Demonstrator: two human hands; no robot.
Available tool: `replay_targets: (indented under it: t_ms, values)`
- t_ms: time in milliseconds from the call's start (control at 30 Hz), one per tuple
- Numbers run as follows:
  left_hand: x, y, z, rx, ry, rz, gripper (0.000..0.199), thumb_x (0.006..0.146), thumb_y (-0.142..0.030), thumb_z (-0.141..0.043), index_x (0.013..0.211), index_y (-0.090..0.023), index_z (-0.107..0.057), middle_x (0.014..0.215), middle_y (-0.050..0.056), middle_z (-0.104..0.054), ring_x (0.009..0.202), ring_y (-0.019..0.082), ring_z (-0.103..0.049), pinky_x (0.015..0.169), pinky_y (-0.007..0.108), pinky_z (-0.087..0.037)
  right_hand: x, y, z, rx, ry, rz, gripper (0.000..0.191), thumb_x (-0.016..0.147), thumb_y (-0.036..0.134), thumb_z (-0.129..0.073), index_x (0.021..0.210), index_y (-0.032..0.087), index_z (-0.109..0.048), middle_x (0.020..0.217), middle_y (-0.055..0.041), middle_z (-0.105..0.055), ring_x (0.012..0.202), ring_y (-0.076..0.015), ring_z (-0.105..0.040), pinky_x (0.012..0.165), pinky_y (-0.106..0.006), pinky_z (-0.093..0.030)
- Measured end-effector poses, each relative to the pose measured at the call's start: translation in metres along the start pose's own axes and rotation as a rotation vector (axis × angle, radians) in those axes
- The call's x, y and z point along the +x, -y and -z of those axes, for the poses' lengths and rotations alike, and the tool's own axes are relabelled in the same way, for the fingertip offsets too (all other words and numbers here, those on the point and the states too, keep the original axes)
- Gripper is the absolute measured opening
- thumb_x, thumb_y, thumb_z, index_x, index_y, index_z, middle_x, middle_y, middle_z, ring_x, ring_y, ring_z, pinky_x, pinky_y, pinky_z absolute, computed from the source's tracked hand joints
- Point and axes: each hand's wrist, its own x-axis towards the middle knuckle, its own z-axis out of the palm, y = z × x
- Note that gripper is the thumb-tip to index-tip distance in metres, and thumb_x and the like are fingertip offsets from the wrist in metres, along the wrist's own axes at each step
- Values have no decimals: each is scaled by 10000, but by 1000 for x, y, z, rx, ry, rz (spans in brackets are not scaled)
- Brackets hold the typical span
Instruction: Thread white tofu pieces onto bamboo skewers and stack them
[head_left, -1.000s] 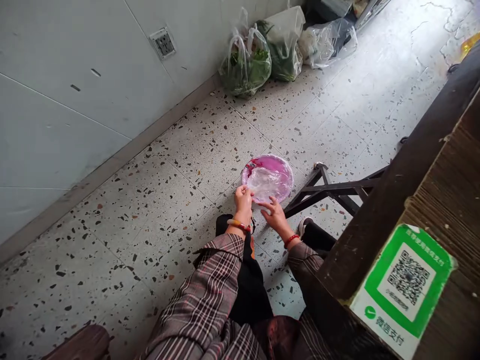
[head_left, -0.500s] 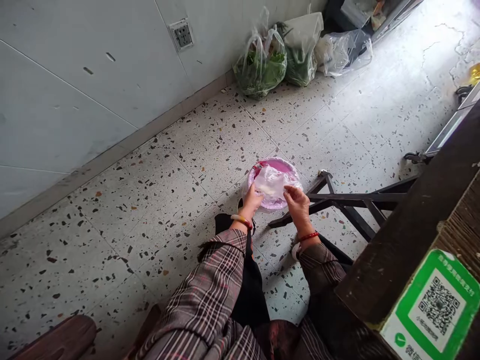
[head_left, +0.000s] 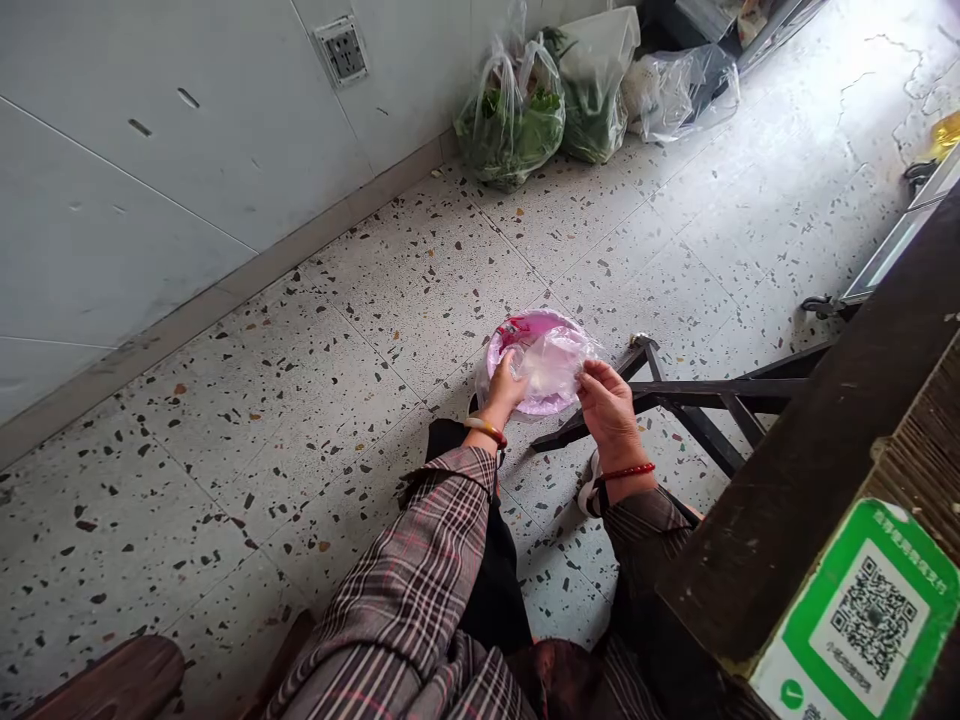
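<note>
A clear plastic bag is stretched between my two hands, with something whitish showing through it that I cannot make out. My left hand grips the bag's left side, wearing a pale and reddish bangle at the wrist. On the other side, my right hand pinches the bag's right edge between thumb and fingers; a red beaded bracelet circles that wrist. Just beneath the bag stands a round pink bin on the floor, its rim lined with plastic and something red inside at the left. The bag hides much of its inside.
Bags of green vegetables stand against the wall, beside another clear bag. To the right are a dark table with black metal legs and a green QR code sign. A wooden seat edge shows lower left.
My right hand has drawn slightly right, away from my left, and the plastic bag is spread wider between them. The whole view has shifted a little.
</note>
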Motion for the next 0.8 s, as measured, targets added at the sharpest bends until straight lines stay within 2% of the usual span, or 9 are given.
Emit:
replay_targets:
  t_ms: [100, 167, 233, 333, 433, 500, 600, 700, 800]
  values:
    - [-1, -5, -5, 36, 87, -7, 566, 668, -46, -726, 1209, -194, -656, 1245, 132, -661, 580, 81, -611, 439, 165, -422, -3, 9, 0, 149, 19, -78, 266, 657, 174, -782, 905, 222, -701, 912, 2, -705, 801, -113, -642, 726, -233, -547]
    - [-1, -8, -6, 56, 122, -4, 287, 744, -99, -692, 1027, -152, -701, 1040, 106, -709, 557, 90, -616, 453, 174, -424, -4, 14, 1, 195, 21, -93, 269, 656, 151, -774, 904, 226, -700, 916, 8, -712, 802, -108, -652, 739, -227, -554]
    - [-1, -10, -6, 76, 122, -7, 120, 794, -137, -664, 910, -141, -693, 898, 77, -700, 552, 91, -613, 467, 173, -413, -4, 18, 3, 210, 10, -86, 266, 666, 138, -758, 903, 234, -685, 908, 19, -711, 798, -101, -658, 761, -227, -560]
    - [-1, -10, -5, 93, 99, -3, 237, 802, -147, -664, 1039, -157, -667, 935, 66, -690, 526, 81, -597, 462, 183, -385, -3, 21, 8, 195, -18, -75, 248, 703, 156, -730, 921, 250, -658, 928, 21, -711, 846, -108, -672, 819, -250, -566]
    - [-4, -10, -6, 95, 133, 18, 365, 781, -185, -708, 1137, -153, -636, 905, 55, -691, 495, 94, -597, 443, 199, -366, -2, 21, 10, 197, -28, -94, 251, 709, 172, -719, 931, 263, -648, 959, 13, -713, 890, -122, -677, 847, -275, -569]
    - [-6, -10, -8, 97, 148, 11, 308, 775, -193, -715, 1074, -151, -655, 810, 24, -675, 499, 99, -599, 456, 197, -370, -1, 20, 10, 224, -22, -115, 266, 695, 170, -722, 932, 268, -651, 968, 11, -715, 892, -124, -675, 839, -275, -569]
    - [-6, -12, -10, 109, 130, -41, 56, 788, -156, -659, 843, -161, -669, 647, -18, -608, 511, 100, -574, 508, 201, -397, -1, 19, 11, 221, -14, -121, 273, 687, 188, -728, 936, 273, -654, 979, 5, -714, 894, -133, -670, 825, -284, -567]
    - [-4, -18, -8, 127, 100, -117, 125, 792, -140, -622, 672, -174, -624, 565, -27, -557, 525, 107, -534, 557, 217, -411, 0, 16, 18, 146, -34, -75, 276, 677, 228, -750, 931, 271, -652, 940, 4, -705, 848, -142, -657, 783, -293, -560]
    - [-1, -28, -2, 146, 72, -210, 126, 769, -145, -648, 650, -180, -628, 611, -13, -587, 594, 121, -528, 615, 233, -421, 3, 10, 30, -41, -105, 49, 262, 677, 271, -760, 919, 241, -664, 881, 12, -683, 774, -125, -620, 736, -273, -527]
